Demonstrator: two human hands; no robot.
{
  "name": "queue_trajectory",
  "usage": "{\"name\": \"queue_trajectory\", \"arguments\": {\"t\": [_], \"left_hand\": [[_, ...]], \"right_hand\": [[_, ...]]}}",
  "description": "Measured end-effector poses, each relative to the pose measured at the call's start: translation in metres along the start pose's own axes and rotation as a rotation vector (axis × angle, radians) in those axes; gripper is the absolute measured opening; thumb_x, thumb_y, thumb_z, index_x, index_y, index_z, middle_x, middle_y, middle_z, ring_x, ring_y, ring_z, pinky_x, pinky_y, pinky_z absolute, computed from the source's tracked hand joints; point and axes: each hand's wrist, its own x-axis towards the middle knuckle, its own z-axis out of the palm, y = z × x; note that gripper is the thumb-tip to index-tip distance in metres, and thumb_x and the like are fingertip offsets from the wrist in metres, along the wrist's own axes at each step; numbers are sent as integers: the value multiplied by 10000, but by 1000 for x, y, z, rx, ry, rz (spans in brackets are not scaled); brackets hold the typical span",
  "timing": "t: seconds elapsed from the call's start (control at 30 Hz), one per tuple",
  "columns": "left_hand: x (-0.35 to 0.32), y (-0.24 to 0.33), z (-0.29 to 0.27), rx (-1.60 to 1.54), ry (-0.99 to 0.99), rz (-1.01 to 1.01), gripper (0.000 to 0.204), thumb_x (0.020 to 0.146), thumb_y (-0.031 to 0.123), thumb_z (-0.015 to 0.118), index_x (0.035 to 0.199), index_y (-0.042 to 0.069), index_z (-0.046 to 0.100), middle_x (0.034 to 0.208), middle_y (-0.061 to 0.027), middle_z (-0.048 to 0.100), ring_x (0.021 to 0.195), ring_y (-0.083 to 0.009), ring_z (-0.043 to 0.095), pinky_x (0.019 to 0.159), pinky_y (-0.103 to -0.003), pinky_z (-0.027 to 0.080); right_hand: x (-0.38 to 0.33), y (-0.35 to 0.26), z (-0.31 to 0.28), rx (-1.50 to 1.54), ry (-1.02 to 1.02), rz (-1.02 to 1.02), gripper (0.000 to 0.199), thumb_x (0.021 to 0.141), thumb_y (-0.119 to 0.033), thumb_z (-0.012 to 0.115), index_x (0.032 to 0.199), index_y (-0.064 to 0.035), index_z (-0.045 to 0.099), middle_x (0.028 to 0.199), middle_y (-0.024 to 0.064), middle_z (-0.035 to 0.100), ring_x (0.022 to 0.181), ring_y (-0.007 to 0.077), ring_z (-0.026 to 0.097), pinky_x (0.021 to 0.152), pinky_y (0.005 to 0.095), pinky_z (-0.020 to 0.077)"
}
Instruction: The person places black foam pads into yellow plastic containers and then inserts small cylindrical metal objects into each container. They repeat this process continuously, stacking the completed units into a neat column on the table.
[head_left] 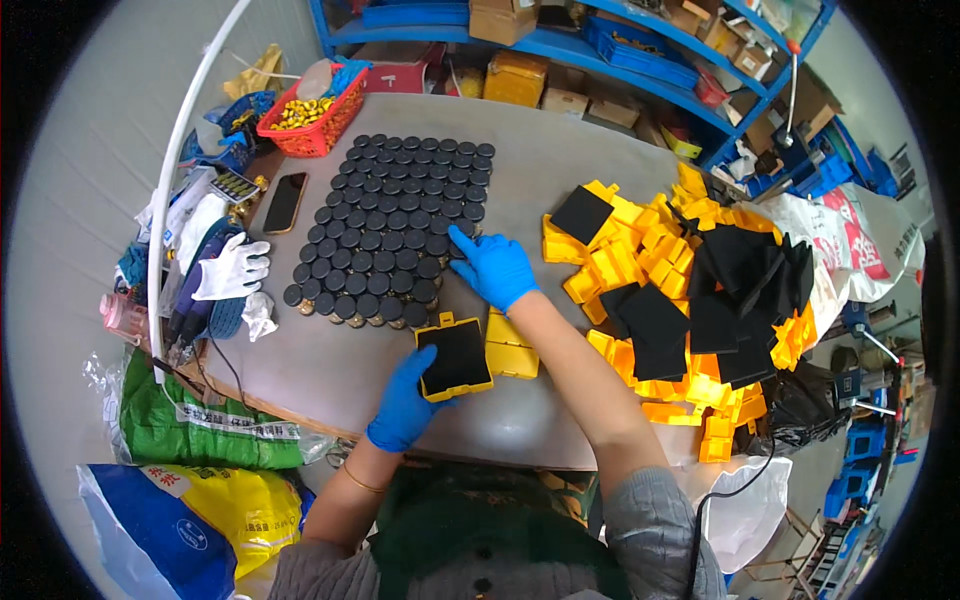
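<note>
My left hand (402,402), in a blue glove, is closed on a shallow yellow plastic case (468,388) with a black foam pad (452,355) in it. The case is held at the table's near edge. My right hand (497,270), also blue-gloved, reaches to the right side of a tight block of small black-capped jars (390,220). Its index finger and thumb are stretched apart at the caps there, and I see no jar lifted between them. Another yellow case (512,358) lies on the table under my right forearm, beside the held one.
At right is a heap of yellow cases (610,262) with loose black foam pads (655,325) on top. Far left stands a red basket (310,125) of small yellow-and-black pieces. A phone (286,203) and a white glove (232,268) lie left. Blue shelving (560,45) is behind.
</note>
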Motion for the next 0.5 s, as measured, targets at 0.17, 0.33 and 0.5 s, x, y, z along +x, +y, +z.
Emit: {"name": "queue_trajectory", "arguments": {"t": [0.17,0.33,0.5], "left_hand": [[7,5,-1,361,59,-7,467,910,361,488,1292,98,438,1148,-89,594,999,-228,609,784,-426,528],[26,7,13,68,-56,-105,509,885,387,523,1298,104,429,1191,-70,566,1044,-223,584,775,-411,532],[20,5,36,195,-237,-73,530,877,245,554,1346,102,353,1256,-93,504,1104,-239,543,817,-414,530]], "right_hand": [[-23,8,3,288,140,103,386,839,-281,601,1179,-112,536,791,117,614,748,300,607,684,395,486],[-108,-9,-54,1029,46,106,386,789,-128,669,1153,-85,550,1038,127,612,1037,296,556,901,394,435],[-146,5,-68,944,79,-47,451,786,-61,659,1216,-79,523,1296,117,481,1231,261,429,1009,350,360]]}}
